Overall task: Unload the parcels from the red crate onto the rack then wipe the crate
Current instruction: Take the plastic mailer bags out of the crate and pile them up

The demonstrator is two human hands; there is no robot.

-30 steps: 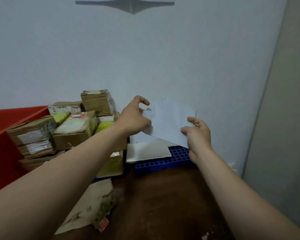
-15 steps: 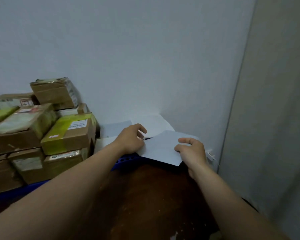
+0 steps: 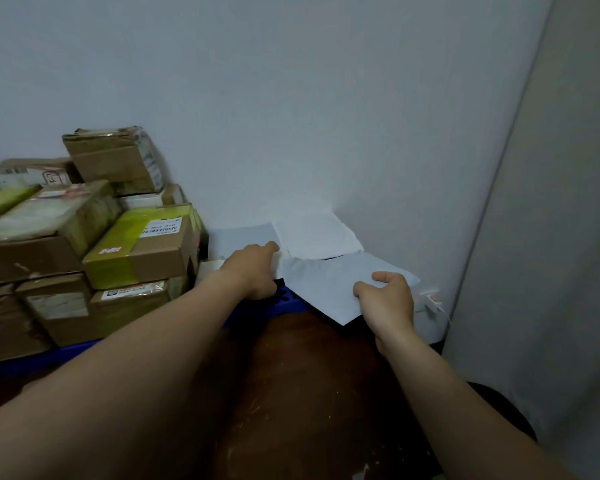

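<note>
At the right-hand corner of the blue rack [image 3: 289,301], both bare forearms reach forward and slightly down, nearly straight. Right hand [image 3: 385,301] clamps the near right edge of the flat grey parcel [image 3: 326,289]: thumb on top, fingers curled under, wrist low. Left hand [image 3: 253,271] sits at the parcel's far left corner, back of the hand up, index finger stretched forward. Its other fingers are tucked out of my sight, so I cannot tell whether it pinches the parcel or only touches it.

Parcel is a thin soft mailer, pale grey, plain on the face I see, lightly creased. It lies almost flat, with its near corner hanging past the rack's front edge over the brown floor [image 3: 309,393].

Just behind the grip, two more flat mailers lie against the wall [image 3: 291,116]: a white mailer [image 3: 317,237] beyond the held parcel and a second grey mailer [image 3: 243,235] beyond the left hand. Left of the grip, well apart from the right hand, stacked cardboard boxes [image 3: 136,251] stand on the same rack, several with yellow-green tape and white labels. Just right of the right hand, a small white plug [image 3: 432,300] with a cable sits by the wall.
</note>
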